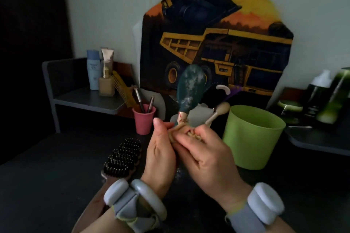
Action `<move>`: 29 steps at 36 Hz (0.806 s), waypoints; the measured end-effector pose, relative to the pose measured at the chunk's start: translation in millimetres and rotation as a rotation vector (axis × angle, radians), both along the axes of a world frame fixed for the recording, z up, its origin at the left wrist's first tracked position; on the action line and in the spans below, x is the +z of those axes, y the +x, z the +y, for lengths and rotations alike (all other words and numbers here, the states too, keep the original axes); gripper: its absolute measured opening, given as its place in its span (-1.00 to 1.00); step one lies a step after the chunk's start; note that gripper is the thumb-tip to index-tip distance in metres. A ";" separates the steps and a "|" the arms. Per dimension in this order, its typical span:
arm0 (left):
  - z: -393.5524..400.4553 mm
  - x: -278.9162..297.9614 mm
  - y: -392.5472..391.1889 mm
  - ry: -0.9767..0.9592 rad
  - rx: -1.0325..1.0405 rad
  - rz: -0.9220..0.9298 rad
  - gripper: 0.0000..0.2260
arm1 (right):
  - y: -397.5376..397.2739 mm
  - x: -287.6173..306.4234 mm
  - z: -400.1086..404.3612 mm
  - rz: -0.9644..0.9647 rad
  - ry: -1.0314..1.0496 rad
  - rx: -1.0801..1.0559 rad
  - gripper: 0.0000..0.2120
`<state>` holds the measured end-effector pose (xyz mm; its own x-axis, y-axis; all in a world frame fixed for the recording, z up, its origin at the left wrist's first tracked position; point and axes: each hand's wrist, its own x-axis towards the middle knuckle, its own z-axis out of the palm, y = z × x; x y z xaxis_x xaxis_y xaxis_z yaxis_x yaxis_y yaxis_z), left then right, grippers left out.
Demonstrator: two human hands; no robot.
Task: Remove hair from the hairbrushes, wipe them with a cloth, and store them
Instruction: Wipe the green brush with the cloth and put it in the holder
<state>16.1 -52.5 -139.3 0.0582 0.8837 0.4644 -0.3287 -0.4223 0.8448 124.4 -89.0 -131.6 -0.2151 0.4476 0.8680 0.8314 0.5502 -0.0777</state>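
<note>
Hairbrushes number two that I can make out plainly: a teal brush [190, 91] held upright at centre, its back toward the camera, and a dark bristle brush [123, 155] lying bristles-up on the dark table [47, 185] to the near left; a wooden handle [217, 112] juts from the white holder [198, 116] behind, though whether it is a third brush I cannot tell. Left hand [161, 159] grips the teal brush's handle low down; right hand [206, 155] pinches a small beige cloth [179, 131] against that handle, fingers curled round it; this looks like the wiping step.

Risks, as I judge them: the grip sits low, so a hard rub could tip the head back into the white holder or the pink cup [144, 119] with its two makeup brushes; the cloth is bunched small and could slip out; in this dim light, leftover hair on the bristle side, which faces away, could go unnoticed.

One green bin [253, 138] stands to the right; one yellow comb [123, 89] leans far left.
</note>
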 end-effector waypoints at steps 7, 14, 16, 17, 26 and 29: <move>-5.6 -9.6 1.0 0.002 0.007 0.119 -0.45 | 12.6 9.7 4.1 0.085 0.053 -0.121 -0.77; -8.0 -9.1 -0.8 -0.071 -0.038 0.091 -0.46 | 16.7 6.9 3.9 0.136 0.035 -0.096 -0.76; -5.8 -9.1 -1.5 -0.054 -0.022 0.090 -0.43 | 13.4 4.1 2.7 0.121 0.002 -0.025 -0.76; -3.7 -8.8 -3.0 -0.031 -0.007 0.086 -0.42 | 9.8 2.5 2.6 0.094 -0.027 0.017 -0.76; -7.1 -6.9 -1.6 -0.025 -0.017 0.100 -0.46 | 7.7 5.3 -0.1 0.071 0.005 -0.078 -0.76; -8.6 -9.8 -1.1 -0.053 -0.050 0.115 -0.41 | 16.6 10.5 -0.7 0.108 0.043 -0.151 -0.76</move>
